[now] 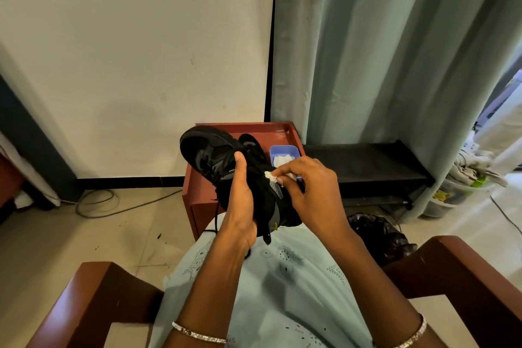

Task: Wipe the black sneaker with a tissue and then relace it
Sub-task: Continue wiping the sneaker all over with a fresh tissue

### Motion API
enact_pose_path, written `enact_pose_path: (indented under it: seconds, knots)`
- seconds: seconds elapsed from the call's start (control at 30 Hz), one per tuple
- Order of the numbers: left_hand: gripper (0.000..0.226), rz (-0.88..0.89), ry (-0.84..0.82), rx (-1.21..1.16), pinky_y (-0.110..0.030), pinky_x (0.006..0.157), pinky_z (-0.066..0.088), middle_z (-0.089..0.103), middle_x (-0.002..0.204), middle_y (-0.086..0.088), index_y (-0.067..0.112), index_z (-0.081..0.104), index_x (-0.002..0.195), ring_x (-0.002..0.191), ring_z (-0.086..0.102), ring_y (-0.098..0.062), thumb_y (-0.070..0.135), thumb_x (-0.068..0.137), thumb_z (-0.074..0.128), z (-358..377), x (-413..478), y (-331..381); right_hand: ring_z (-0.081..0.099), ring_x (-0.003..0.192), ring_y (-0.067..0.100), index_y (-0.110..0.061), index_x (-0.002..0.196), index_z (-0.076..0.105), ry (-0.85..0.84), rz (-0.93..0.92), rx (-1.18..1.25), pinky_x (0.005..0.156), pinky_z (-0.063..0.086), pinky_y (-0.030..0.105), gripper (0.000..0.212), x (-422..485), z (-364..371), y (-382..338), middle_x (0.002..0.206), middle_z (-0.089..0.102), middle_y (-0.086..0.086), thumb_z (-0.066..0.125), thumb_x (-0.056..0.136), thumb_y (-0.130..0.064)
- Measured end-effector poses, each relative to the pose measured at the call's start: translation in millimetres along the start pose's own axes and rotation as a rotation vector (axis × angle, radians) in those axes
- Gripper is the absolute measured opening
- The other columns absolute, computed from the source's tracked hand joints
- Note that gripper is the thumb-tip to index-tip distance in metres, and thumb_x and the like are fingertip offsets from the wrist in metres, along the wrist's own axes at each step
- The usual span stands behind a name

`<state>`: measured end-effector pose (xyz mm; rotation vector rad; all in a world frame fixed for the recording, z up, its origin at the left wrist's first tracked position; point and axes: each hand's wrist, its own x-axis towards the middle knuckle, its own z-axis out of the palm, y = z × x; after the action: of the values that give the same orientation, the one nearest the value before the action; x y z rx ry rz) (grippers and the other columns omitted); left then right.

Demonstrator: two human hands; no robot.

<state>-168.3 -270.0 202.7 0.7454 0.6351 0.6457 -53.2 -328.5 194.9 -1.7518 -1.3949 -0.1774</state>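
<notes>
Your left hand (pixel 240 200) grips the black sneaker (pixel 209 155) from its near side, thumb laid up across the upper, and holds it in the air above your lap. The shoe's long axis runs on a slant, with the toe up and away beyond your left thumb and the heel down toward your right wrist. Your right hand (pixel 313 186), just beside the left on the shoe's other flank, pinches a small wad of tissue (pixel 270 176) in its fingertips against the upper near the collar. It is the wiping hand, and I judge the stroke should follow that slant toward the toe. A loose lace (pixel 216 215) hangs below your left hand. Beyond your right fingers, a blue tub (pixel 282 149) of spare tissue sits on the red tabletop (pixel 271 135). There is open room past the toe, and the chair arms (pixel 93 291) lie well apart from both forearms.
</notes>
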Motion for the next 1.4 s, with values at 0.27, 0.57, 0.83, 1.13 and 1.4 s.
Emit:
enact_pose_path:
  seconds: [0.27, 0.57, 0.83, 1.13, 1.4]
  knots:
    - [0.061, 0.156, 0.104, -0.050, -0.023, 0.059, 0.055, 0.076, 0.073, 0.003, 0.023, 0.067, 0.095, 0.068, 0.073, -0.009, 0.069, 0.095, 0.026, -3.5, 5.2, 3.3, 0.049, 0.082, 0.001, -0.026, 0.086, 0.078, -0.149, 0.021, 0.021, 0.072, 0.039, 0.009, 0.021, -21.8, -10.2, -27.2, 0.077, 0.063, -0.021, 0.074, 0.084, -0.005]
    - [0.078, 0.193, 0.080, -0.114, -0.023, 0.059, 0.057, 0.076, 0.078, -0.002, 0.018, 0.074, 0.087, 0.074, 0.074, -0.013, 0.072, 0.093, 0.018, 7.5, -1.0, 0.8, 0.069, 0.088, 0.020, -0.014, 0.092, 0.078, -0.017, -0.092, 0.005, 0.082, 0.057, 0.040, 0.024, 8.2, -2.9, -37.8, 0.090, 0.075, 0.002, 0.072, 0.080, 0.006]
    - [0.083, 0.249, 0.109, -0.075, -0.027, 0.067, 0.056, 0.073, 0.070, 0.002, 0.030, 0.077, 0.058, 0.069, 0.072, -0.012, 0.072, 0.093, 0.014, 3.8, 1.8, 1.5, 0.068, 0.077, 0.029, -0.016, 0.087, 0.080, -0.087, -0.178, -0.116, 0.062, 0.060, 0.046, 0.028, -12.4, -6.7, -45.5, 0.083, 0.072, 0.004, 0.083, 0.065, 0.002]
    - [0.080, 0.283, 0.051, -0.056, -0.029, 0.072, 0.055, 0.071, 0.080, -0.002, 0.019, 0.073, 0.081, 0.080, 0.070, -0.015, 0.074, 0.091, 0.017, 2.2, 2.9, -2.5, 0.067, 0.089, 0.021, -0.014, 0.099, 0.079, -0.028, -0.120, 0.018, 0.078, 0.058, 0.041, 0.021, 2.9, 8.8, -40.8, 0.094, 0.073, 0.002, 0.061, 0.087, -0.011]
    - [0.064, 0.307, 0.194, -0.002, -0.028, 0.088, 0.046, 0.059, 0.115, 0.010, 0.034, 0.041, 0.140, 0.093, 0.058, -0.003, 0.070, 0.093, 0.017, 4.0, 0.2, 4.7, 0.067, 0.091, 0.012, -0.020, 0.100, 0.078, -0.035, -0.147, 0.023, 0.081, 0.058, 0.033, 0.025, -41.2, -7.5, -25.1, 0.097, 0.073, -0.006, 0.071, 0.084, -0.001]
